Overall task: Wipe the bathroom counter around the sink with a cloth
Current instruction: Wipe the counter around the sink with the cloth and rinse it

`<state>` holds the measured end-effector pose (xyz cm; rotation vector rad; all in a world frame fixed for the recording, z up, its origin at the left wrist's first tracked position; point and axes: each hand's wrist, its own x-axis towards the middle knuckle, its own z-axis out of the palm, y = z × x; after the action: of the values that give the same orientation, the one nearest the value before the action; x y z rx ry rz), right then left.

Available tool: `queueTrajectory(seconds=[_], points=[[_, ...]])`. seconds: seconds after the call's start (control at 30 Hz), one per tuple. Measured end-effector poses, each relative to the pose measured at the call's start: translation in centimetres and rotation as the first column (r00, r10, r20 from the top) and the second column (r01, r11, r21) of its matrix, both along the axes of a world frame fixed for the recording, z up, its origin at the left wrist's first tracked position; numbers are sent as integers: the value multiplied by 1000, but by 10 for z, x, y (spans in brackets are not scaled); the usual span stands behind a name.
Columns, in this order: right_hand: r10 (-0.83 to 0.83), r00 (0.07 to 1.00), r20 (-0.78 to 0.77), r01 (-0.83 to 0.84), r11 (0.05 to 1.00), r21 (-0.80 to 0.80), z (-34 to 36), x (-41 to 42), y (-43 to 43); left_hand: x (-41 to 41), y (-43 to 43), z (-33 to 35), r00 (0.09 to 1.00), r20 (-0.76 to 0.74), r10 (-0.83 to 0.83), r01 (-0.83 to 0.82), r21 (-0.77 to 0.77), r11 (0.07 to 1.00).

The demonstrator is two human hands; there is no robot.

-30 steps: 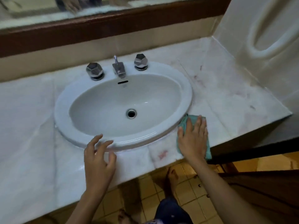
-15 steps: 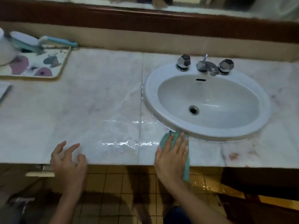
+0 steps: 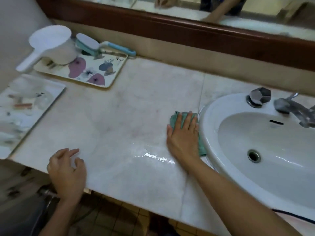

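Wiping in progress along the left rim of the white oval ceramic sink (image 3: pixel 209 133).

The right hand (image 3: pixel 183 135) lies flat, fingers extended, pressing the folded green cloth (image 3: pixel 175 119) onto the pale marble table (image 3: pixel 136 103), touching the rim. The left hand (image 3: pixel 67 171) rests loosely curled at the front edge, holding nothing. A wet streak (image 3: pixel 153 156) suggests the near strip is done; the far-left area appears dry and remaining.
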<state>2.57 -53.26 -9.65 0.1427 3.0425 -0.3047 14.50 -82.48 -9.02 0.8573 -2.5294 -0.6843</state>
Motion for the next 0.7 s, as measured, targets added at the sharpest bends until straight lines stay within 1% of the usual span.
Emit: queueTrajectory(seconds=[0.07, 0.17, 0.27, 0.33, 0.37, 0.43, 0.47, 0.53, 0.57, 0.6, 0.63, 0.67, 0.7], points=[[-5, 1000, 1, 5, 1000, 17, -1, -51, -4, -6, 0, -5, 999, 5, 39, -39, -22, 999], [46, 999, 25, -47, 998, 43, 1, -121, -10, -10, 0, -8, 994, 15, 111, -111, -4, 994], [25, 998, 52, -26, 999, 23, 3, -174, -31, -11, -5, -13, 996, -5, 90, -90, -53, 994], [32, 998, 55, -33, 999, 16, 2, -183, -52, -10, -8, -17, 996, -41, 75, -78, -77, 994], [71, 996, 50, -72, 997, 19, 0, -175, -64, -10, -9, -17, 996, -57, 66, -71, -83, 994], [232, 973, 20, -232, 973, 2, -5, -130, -88, -9, -7, -18, 995, -74, 65, -70, -78, 994], [349, 937, 3, -349, 937, -17, -5, -94, -97, -9, -7, -18, 994, -79, 76, -81, -64, 995], [584, 812, -5, -584, 810, -52, -2, -16, -98, -8, -7, -19, 992, -95, 85, -90, -51, 995], [659, 752, 7, -658, 751, -62, -1, 13, -87, -8, -8, -21, 992, -99, 75, -81, -59, 995], [698, 716, 19, -696, 716, -58, 0, 31, -70, -7, -8, -22, 993, -100, 65, -72, -78, 994], [703, 711, 22, -702, 711, -40, 1, 38, -52, -7, -9, -23, 993, -101, 58, -68, -91, 994], [681, 732, 10, -681, 732, -12, 2, 35, -33, -6, -8, -22, 993, -101, 60, -69, -86, 994], [634, 773, 4, -634, 773, 16, 3, 22, -18, -6, -8, -19, 993, -99, 70, -76, -65, 995]])
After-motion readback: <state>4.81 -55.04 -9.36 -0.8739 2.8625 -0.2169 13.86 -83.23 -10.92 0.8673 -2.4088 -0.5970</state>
